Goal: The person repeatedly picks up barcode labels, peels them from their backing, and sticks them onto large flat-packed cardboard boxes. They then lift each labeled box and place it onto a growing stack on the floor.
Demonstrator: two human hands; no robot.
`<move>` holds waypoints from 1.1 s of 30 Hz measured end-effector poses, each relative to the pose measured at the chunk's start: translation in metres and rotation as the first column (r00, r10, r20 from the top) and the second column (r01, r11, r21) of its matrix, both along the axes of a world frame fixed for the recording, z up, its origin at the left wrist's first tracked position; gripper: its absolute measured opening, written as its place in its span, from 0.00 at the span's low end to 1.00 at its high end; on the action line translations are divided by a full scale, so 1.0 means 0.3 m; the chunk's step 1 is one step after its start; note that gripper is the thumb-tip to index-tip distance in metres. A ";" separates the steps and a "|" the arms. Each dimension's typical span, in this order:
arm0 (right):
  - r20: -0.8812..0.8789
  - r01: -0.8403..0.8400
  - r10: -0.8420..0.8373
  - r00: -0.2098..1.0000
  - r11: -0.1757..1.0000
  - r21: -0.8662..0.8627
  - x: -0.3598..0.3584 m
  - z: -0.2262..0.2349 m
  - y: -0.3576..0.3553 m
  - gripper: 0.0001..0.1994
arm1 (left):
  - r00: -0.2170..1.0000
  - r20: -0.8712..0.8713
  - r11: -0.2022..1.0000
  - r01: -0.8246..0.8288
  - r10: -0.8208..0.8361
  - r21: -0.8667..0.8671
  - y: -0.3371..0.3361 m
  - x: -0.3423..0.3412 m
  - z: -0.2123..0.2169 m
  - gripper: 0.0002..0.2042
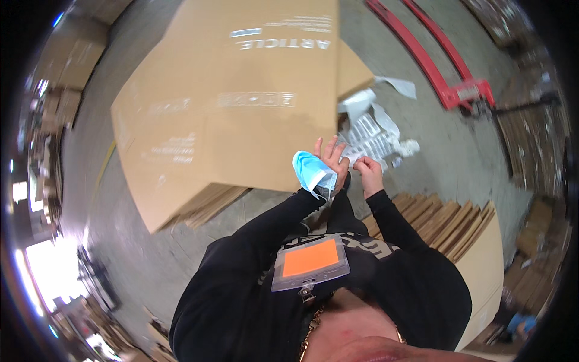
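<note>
My left hand (333, 161) reaches over the lower right edge of a large cardboard sheet (253, 142), its outer fingers spread. Around that wrist hangs a blue face mask (314, 171). Close beside it, my right hand (369, 174) is closed in a pinch on a thin white strip (353, 160) that lies between both hands. Whether my left thumb also touches the strip, I cannot tell. Just past my fingers is a crumpled heap of clear plastic and printed white labels (371, 142). The cardboard rests tilted on a stack of flat cardboard (208, 205).
A red pallet jack (449, 93) stands on the concrete floor at the far right. Stacked folded cartons (443, 220) sit close at my right. Wrapped cardboard stacks (537, 136) line the right side, and boxes (69, 54) stand along the left.
</note>
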State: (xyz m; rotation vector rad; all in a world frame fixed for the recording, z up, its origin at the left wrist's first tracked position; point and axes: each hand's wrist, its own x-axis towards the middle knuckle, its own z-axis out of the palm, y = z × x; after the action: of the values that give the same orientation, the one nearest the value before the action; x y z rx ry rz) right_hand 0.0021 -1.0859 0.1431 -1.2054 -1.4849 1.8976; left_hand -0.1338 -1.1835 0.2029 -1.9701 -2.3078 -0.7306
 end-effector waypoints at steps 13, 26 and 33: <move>0.306 0.246 0.118 0.945 0.365 -0.898 -0.314 -0.399 -0.717 0.39 | 0.483 0.109 0.465 -0.871 0.869 0.160 -1.226 -0.298 0.207 0.03; 0.209 0.163 -0.004 0.978 0.635 -0.755 -0.267 -0.534 -0.584 0.19 | 0.271 0.481 0.249 -0.962 0.834 0.111 -1.394 -0.330 0.234 0.07; 0.453 0.212 0.222 0.863 0.656 -0.724 -0.058 -0.391 -0.364 0.25 | -0.011 0.870 0.243 -0.958 0.493 -0.150 -1.387 -0.481 0.264 0.09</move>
State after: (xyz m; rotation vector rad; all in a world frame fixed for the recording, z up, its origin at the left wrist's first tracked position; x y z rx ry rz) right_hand -0.0152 -1.1952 0.0258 -2.2309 -0.8330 2.4298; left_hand -0.2780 -1.5997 0.2820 0.3387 -2.4785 -1.9807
